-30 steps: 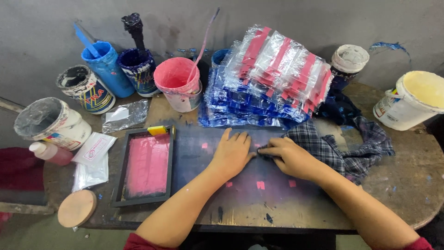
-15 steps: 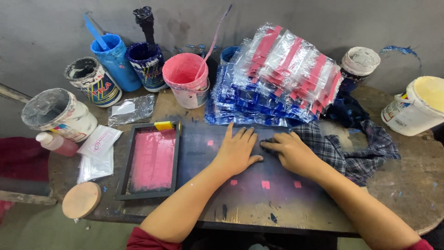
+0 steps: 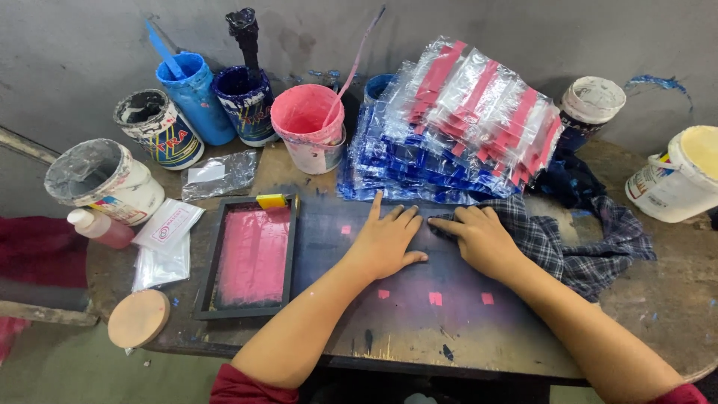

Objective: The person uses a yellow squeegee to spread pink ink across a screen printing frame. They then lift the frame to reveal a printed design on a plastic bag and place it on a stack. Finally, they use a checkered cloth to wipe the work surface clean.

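My left hand (image 3: 387, 239) lies flat, fingers spread, on the dark paint-stained work board (image 3: 419, 314) in the middle of the table. My right hand (image 3: 479, 238) rests just to its right, fingertips pressing down on the board beside a crumpled plaid cloth (image 3: 576, 239). I cannot tell whether a thin clear bag lies under the hands. Just beyond my fingers sits a tall stack of clear plastic bags printed in blue and pink (image 3: 456, 127). A black-framed printing screen with pink ink (image 3: 250, 256) lies left of my left hand.
Paint pots line the back: a pink bucket with a stick (image 3: 308, 127), blue tubs (image 3: 194, 93), a dark blue pot (image 3: 245, 101). A foil-covered tub (image 3: 105, 183), small bottle (image 3: 97, 227) and round wooden disc (image 3: 138, 318) sit left. A white bucket (image 3: 684, 176) stands right.
Both hands have slid slightly away from me across the board and stay pressed flat. The view has shifted a little.
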